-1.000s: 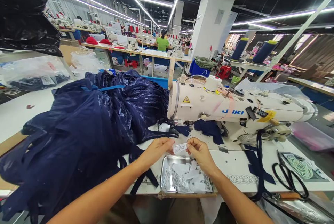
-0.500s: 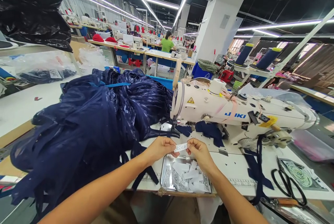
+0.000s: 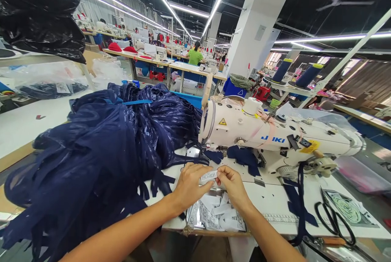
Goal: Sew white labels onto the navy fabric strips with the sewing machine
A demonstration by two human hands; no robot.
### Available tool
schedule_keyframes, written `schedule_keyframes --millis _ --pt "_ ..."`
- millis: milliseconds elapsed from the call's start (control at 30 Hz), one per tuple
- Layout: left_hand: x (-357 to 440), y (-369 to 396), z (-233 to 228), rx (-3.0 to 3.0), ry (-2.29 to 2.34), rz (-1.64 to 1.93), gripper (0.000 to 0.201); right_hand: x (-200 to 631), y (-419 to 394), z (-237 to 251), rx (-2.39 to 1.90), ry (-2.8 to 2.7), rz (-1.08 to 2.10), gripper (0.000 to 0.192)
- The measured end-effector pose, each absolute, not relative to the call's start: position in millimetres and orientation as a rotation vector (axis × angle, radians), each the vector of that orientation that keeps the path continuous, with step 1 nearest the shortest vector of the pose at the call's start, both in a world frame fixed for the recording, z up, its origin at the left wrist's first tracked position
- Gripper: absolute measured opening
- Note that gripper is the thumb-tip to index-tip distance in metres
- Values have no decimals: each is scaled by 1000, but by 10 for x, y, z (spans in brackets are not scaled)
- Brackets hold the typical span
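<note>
A small white label point(image 3: 209, 176) with dark lettering is held between my two hands, above the table edge. My left hand point(image 3: 192, 182) pinches its left part, thumb below and fingers above. The fingertips of my right hand point(image 3: 229, 178) grip its right end. Just beneath, a metal tray point(image 3: 195, 222) holds many loose white labels point(image 3: 217, 213), partly covered by my hands. Behind my hands stands a white sewing machine point(image 3: 244, 125), with navy fabric pieces point(image 3: 244, 158) lying by its needle area.
A large heap of navy fabric point(image 3: 100, 148) covers the table's left side. Black scissors point(image 3: 334, 221) and a pale green coiled cord point(image 3: 346, 208) lie at the right. Navy thread cones point(image 3: 282, 70) stand behind the machine. A person in green point(image 3: 194, 55) sits farther back.
My left hand has turned and moved further over the label, covering more of its left part. My right hand keeps its pinch. The view has shifted slightly.
</note>
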State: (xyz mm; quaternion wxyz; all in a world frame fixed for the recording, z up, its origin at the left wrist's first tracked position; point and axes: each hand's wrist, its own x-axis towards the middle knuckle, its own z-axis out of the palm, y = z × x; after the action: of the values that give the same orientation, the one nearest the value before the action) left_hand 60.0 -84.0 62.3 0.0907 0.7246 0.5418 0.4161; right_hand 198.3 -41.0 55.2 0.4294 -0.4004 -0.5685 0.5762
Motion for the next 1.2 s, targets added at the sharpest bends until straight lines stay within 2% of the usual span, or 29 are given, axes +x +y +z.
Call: schedule_keyframes --millis 200,600,700,833,933,1067,1200 --pt "588 -841 623 2324 1586 1336 16 1912 -442 608 -995 -1413 1430 19" --pt "569 -832 607 2311 1618 1330 16 1881 -461 596 -943 -1380 1494 25" --pt "565 -832 614 2165 1603 1308 17 1878 -444 590 -955 -1387 1494 27" --pt "499 -817 687 1693 1568 1180 30 1910 -408 594 -993 -1445 1422 26" --pt "436 -797 747 1474 1403 1052 24 1946 -385 591 -1004 -1523 1331 22" --pt "419 -785 717 1393 1338 1016 20 1983 -386 600 -1021 -1605 1285 18" --pt "395 -787 671 1481 1344 973 26 2053 -378 594 -1013 -1690 1249 18"
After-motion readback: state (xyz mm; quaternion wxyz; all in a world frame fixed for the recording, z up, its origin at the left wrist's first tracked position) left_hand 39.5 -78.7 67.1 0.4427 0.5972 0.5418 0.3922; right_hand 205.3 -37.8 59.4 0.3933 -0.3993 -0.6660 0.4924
